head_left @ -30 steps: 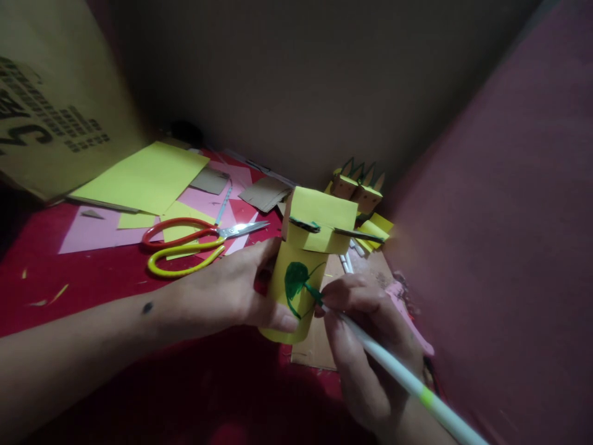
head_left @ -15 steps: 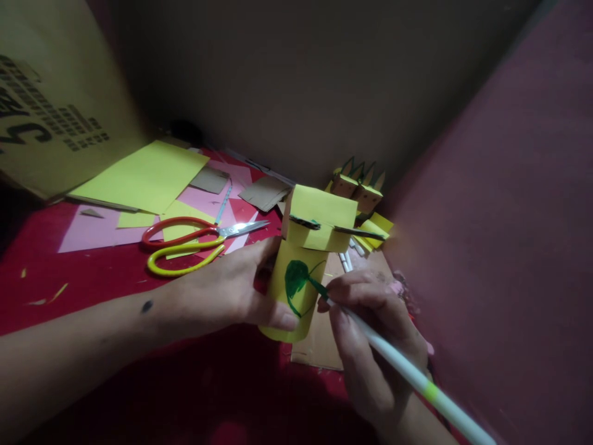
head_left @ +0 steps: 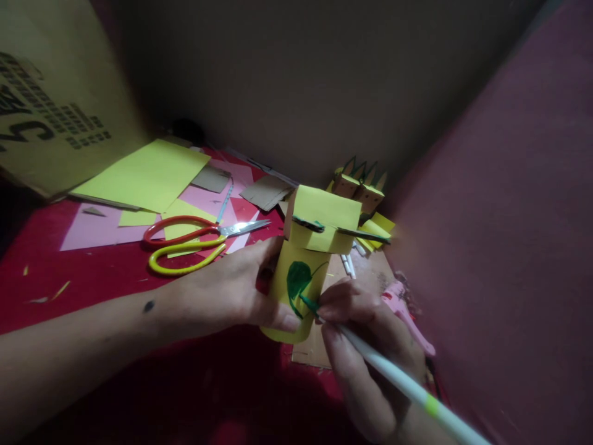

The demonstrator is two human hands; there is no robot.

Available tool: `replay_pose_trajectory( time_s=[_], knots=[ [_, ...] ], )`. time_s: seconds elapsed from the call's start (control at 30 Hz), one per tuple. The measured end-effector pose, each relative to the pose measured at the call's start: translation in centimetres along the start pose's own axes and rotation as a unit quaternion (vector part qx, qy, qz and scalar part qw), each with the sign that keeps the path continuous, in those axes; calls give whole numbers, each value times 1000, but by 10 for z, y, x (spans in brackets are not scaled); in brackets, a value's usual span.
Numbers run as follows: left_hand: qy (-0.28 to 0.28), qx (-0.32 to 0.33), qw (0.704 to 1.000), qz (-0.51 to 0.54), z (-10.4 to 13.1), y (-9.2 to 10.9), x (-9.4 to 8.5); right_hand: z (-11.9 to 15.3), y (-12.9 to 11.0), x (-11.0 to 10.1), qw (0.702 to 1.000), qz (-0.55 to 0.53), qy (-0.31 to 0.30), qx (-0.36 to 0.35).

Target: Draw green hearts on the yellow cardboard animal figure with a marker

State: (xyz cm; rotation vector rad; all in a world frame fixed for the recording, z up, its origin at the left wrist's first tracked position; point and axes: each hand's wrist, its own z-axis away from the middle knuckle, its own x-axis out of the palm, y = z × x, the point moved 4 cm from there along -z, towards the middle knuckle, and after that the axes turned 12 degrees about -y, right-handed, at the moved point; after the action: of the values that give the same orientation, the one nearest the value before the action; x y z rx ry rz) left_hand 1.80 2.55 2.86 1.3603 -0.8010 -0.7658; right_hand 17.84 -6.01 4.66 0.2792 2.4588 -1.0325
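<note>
My left hand (head_left: 245, 290) is wrapped round a yellow paper figure (head_left: 319, 244), a tube with a box-shaped head on top; the thumb presses on its front. Two dark green strips stick out from the head. A leaf or heart outline (head_left: 299, 281) is drawn on the tube, its left half filled with green. Pinched in my right hand (head_left: 370, 352) is a white paintbrush (head_left: 393, 374) with a light green band. Its green-coated tip touches the lower part of the shape.
Scissors (head_left: 206, 241) with red and yellow handles lie left of the figure, near yellow paper (head_left: 148, 176) and pink scraps. Small box-shaped figures (head_left: 359, 188) stand behind. A pink tool (head_left: 407, 315) lies right, a cardboard box (head_left: 60, 111) far left.
The brush tip has moved down from the middle of the shape to its lower part, and my right hand has shifted slightly with it. More of the pink tool shows.
</note>
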Motion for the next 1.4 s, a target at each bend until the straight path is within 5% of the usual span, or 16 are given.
replay_pose_trajectory(
  time_s=[0.4, 1.4],
  knots=[
    [-5, 8, 999, 34, 1, 3, 3, 2, 3, 1, 999, 0, 40, 17],
    [-17, 30, 999, 19, -3, -5, -2, -3, -11, 1, 998, 54, 11, 33]
  ],
)
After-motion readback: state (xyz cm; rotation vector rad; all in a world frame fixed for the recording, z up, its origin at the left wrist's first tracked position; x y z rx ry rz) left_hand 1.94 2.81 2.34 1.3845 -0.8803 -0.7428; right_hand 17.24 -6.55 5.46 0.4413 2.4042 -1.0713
